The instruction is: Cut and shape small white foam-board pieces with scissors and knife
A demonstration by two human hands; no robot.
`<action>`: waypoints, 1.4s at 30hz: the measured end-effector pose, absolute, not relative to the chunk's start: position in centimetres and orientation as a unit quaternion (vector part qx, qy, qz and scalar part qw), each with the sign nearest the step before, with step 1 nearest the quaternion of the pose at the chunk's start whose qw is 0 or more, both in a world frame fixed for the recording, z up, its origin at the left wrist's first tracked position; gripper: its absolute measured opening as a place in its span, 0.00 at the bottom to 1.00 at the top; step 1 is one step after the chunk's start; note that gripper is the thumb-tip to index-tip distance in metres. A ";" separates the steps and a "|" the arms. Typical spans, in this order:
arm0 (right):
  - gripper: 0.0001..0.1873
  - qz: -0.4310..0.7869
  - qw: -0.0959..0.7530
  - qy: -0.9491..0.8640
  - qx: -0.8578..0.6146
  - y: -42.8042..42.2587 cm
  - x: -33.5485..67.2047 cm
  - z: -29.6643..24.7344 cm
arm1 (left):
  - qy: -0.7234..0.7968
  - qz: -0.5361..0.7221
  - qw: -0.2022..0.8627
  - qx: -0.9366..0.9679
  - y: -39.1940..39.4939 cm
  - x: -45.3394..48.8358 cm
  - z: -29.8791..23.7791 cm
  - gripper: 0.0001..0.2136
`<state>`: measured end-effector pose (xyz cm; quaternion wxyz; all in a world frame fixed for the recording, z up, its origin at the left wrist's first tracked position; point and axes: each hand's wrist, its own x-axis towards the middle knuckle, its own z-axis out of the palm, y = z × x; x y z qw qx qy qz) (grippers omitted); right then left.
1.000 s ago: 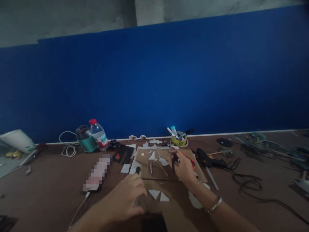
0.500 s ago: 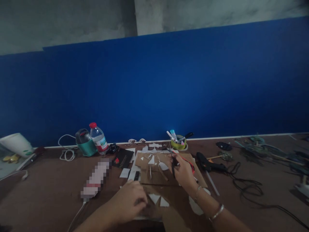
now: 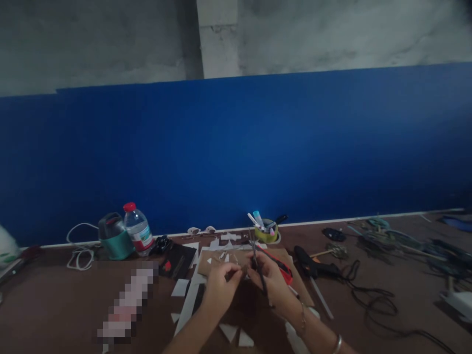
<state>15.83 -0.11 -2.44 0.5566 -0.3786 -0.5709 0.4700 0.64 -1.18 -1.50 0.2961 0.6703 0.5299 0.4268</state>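
My right hand (image 3: 276,284) is closed around a pair of scissors (image 3: 254,251), their thin blades pointing up and away from me and the dark handles in my fingers. Close by on the left, my left hand (image 3: 220,289) has its thumb and fingers pinched together; whatever may be between them is too small to make out. Both hands are over the brown cardboard (image 3: 299,282). Small white cut pieces lie around them, including a triangular scrap (image 3: 228,332) near me. A red and black tool (image 3: 283,270) rests just beyond my right hand.
Right of the cardboard lies a black glue gun (image 3: 319,268) with a trailing cord. A green-yellow pen holder (image 3: 266,235) stands at the back. Leftward are a water bottle (image 3: 139,231), a teal container (image 3: 117,246) and a black card (image 3: 179,260). Tangled greenish strands (image 3: 391,238) lie far right.
My left hand has moved right and forward, up beside the scissors, and its fingers are now pinched. The scissors stay in my right hand. The camera view has shifted slightly.
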 end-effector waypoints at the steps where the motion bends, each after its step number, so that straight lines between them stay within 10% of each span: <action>1: 0.16 0.457 0.559 -0.574 -0.385 -0.1 15.8 -2.6 | 0.526 0.439 0.280 0.672 -1.3 0.5 -1.8 0.07; 10: 0.11 0.187 0.574 -0.683 -0.411 -1.2 16.2 -3.3 | 0.486 0.483 0.237 0.689 -1.3 0.0 -2.9 0.19; 17: 0.31 0.034 0.490 -0.810 -0.320 -2.5 16.5 -2.7 | 0.463 0.483 0.295 0.682 -1.6 0.2 -2.5 0.21; 42: 0.15 0.114 0.507 -0.767 -0.376 -1.9 16.4 -3.0 | 0.506 0.506 0.269 0.645 -1.9 0.3 -3.4 0.08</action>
